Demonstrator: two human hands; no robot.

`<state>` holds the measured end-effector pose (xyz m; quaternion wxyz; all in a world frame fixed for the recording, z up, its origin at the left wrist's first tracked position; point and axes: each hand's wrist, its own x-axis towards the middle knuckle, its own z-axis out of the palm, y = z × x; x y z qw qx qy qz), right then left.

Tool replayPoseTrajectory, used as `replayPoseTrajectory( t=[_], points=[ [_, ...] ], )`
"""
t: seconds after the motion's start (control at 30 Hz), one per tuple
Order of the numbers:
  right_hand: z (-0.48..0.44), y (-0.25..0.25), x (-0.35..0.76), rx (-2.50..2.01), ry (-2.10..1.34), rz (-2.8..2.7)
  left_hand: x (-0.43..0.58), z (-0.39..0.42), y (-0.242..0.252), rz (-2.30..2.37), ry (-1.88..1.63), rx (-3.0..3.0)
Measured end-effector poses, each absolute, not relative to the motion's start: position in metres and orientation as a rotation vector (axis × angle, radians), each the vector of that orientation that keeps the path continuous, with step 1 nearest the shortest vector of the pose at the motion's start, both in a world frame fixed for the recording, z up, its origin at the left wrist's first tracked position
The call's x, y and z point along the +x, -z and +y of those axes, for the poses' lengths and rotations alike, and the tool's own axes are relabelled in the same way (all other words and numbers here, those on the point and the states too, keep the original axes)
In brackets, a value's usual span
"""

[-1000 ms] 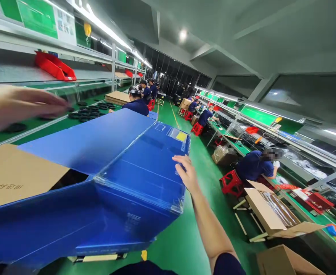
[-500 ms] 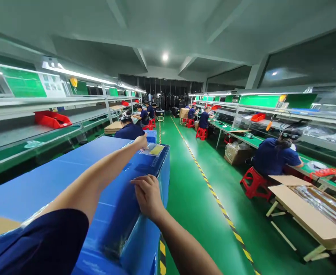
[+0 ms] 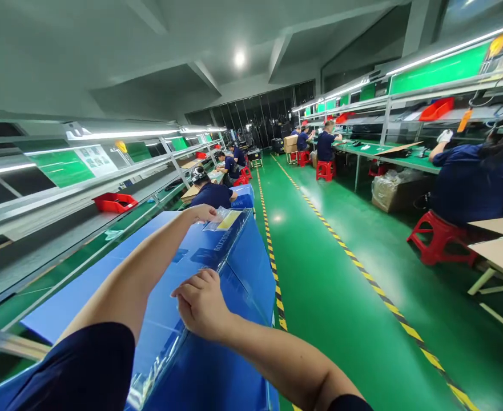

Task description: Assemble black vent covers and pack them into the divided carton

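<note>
A large blue corrugated-plastic box (image 3: 242,268) fills the lower left, its top flaps folded flat. My left hand (image 3: 204,213) reaches to the far end of the top and rests by a clear label pouch with a yellow slip (image 3: 225,220). My right hand (image 3: 202,302) lies nearer to me on the top edge, fingers curled over the flap seam with its clear tape. Both arms stretch over the box top.
A workbench with shelves and a red bin (image 3: 115,202) runs along the left. A seated person (image 3: 212,193) works just beyond the box. The green aisle floor (image 3: 341,297) with a yellow-black stripe lies to the right, with workers on red stools (image 3: 442,237) and cartons there.
My left hand came from the bench to the box's far end. My right hand slid back along the top edge. The open flap is now folded flat, and my view swung toward the aisle.
</note>
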<state>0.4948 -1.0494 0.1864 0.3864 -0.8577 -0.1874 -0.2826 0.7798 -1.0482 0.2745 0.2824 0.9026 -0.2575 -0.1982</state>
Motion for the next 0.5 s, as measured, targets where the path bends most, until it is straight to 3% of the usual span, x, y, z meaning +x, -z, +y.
replayPoseTrajectory(
  t=[0.5],
  points=[
    [-1.058, -0.184, 0.506, -2.209, 0.710, -0.491, 0.774, -1.083, -0.277, -0.507, 0.748, 2.472]
  ],
)
